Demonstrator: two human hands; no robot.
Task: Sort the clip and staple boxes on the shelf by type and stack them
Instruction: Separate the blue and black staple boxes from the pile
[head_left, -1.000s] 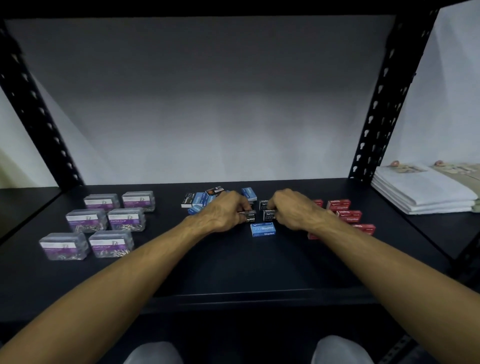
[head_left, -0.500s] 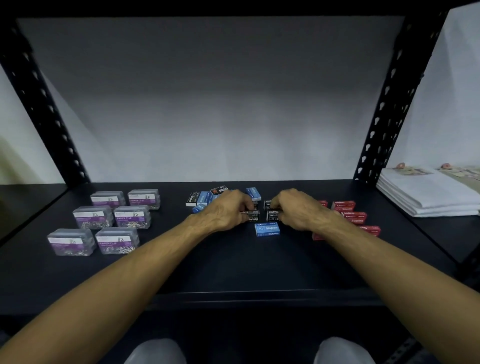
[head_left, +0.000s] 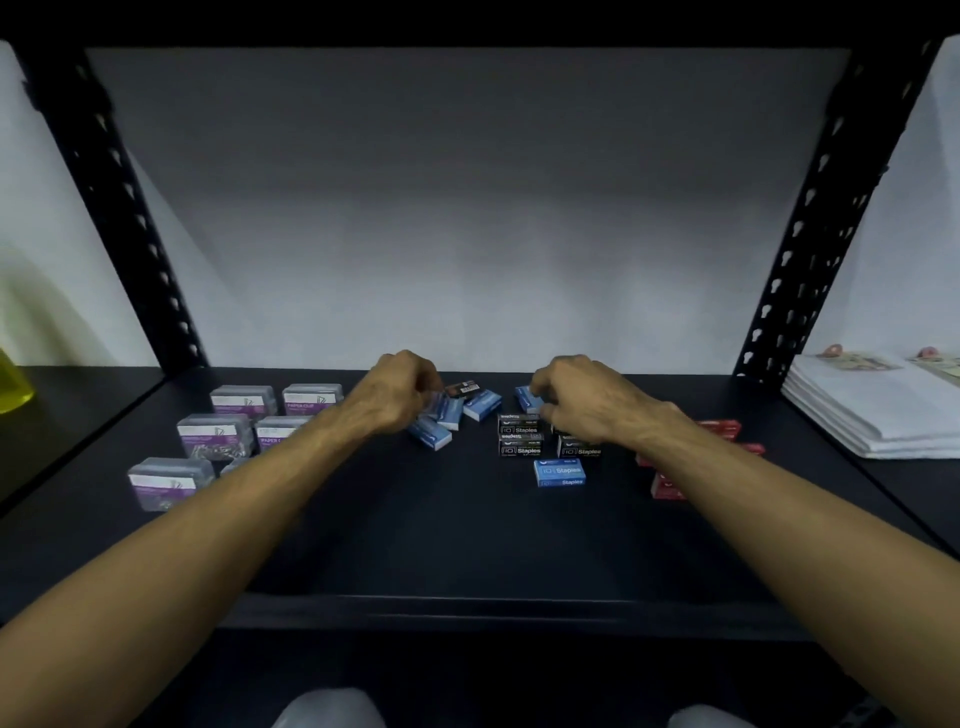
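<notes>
My left hand (head_left: 397, 397) is curled over a loose cluster of blue staple boxes (head_left: 480, 405) at the back middle of the shelf, its fingers closed on one blurred blue box (head_left: 441, 408). My right hand (head_left: 584, 402) pinches another blue staple box (head_left: 527, 399) at the back. Three black staple boxes (head_left: 520, 427) sit together just in front of my right hand. A single blue staple box (head_left: 559, 474) lies in front of them. Red staple boxes (head_left: 719, 428) lie to the right, partly hidden by my right forearm. Clear paper clip boxes (head_left: 215, 434) with purple labels stand in rows at the left.
The black shelf (head_left: 467, 545) has perforated black uprights (head_left: 795, 270) at both back corners. A stack of white paper (head_left: 872, 410) lies on the neighbouring shelf to the right. Something yellow (head_left: 13, 387) shows at the far left edge.
Both hands have left the black staple boxes in the middle and moved back and apart: the left onto the blue cluster, the right onto a blue box at the back.
</notes>
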